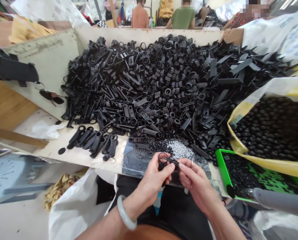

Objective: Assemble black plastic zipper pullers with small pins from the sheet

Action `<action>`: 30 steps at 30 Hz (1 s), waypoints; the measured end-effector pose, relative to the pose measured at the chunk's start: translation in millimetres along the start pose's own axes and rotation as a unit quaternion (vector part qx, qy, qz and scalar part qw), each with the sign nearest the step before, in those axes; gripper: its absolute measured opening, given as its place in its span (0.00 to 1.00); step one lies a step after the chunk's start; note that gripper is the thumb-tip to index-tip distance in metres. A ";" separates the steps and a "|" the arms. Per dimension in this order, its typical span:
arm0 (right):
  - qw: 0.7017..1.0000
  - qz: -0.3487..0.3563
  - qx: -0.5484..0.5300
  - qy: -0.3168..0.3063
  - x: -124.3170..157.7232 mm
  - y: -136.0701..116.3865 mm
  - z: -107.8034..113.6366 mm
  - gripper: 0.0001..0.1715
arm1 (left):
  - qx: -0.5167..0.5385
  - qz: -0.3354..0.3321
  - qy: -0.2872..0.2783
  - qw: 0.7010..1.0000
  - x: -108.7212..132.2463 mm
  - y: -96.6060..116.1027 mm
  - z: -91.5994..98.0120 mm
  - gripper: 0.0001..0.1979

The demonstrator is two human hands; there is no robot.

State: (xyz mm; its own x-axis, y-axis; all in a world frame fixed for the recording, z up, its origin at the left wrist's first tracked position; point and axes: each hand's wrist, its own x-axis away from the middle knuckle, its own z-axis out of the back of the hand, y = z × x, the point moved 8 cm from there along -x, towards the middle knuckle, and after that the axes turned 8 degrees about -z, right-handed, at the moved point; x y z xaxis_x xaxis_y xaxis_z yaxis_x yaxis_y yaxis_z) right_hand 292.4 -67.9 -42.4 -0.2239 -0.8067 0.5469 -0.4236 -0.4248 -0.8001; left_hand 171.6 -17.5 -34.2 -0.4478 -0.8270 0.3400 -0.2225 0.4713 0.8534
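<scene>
My left hand (152, 180) and my right hand (195, 181) meet just above my lap, both pinched on one small black plastic part (167, 162) with ring-shaped ends. A pale bangle sits on my left wrist. Right in front of my hands lies a small heap of silvery pins (179, 148) beside tiny black bits. Beyond it a huge pile of black plastic parts (159, 83) covers the worktable (51, 63). A short row of assembled black pieces (94, 141) lies at the table's near left edge.
A yellow-rimmed bag (271, 130) of small black round pieces and a green basket (224, 173) of black rings stand to the right. A white sack (76, 206) hangs under the table edge. A co-worker's hand (232, 35) rests at the far right; other people sit behind.
</scene>
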 end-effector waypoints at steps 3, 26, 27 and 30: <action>0.994 0.061 0.083 0.025 1.5 -5.7 1.1 0.26 | -0.023 -0.012 0.006 1.000 1.5 -1.8 6.7 0.14; 0.860 0.359 0.362 0.031 37.7 -39.8 -30.6 0.12 | 0.025 0.052 -0.023 0.998 32.6 -4.2 22.6 0.27; 0.856 0.363 0.366 0.034 38.7 -39.8 -30.5 0.12 | 0.021 0.054 -0.024 0.998 33.1 -4.9 22.5 0.27; 0.847 0.374 0.377 0.033 40.6 -39.4 -31.3 0.13 | 0.036 0.066 -0.020 0.997 34.4 -8.6 24.7 0.23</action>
State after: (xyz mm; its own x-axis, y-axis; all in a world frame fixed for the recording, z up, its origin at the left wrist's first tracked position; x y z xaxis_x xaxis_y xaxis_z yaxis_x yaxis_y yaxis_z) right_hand 272.5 -71.1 19.0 -0.2406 -0.9520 -0.1892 0.5340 0.0329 -0.8448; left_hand 136.8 -42.5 -39.6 -0.5109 -0.7437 0.4311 -0.2197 0.5978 0.7709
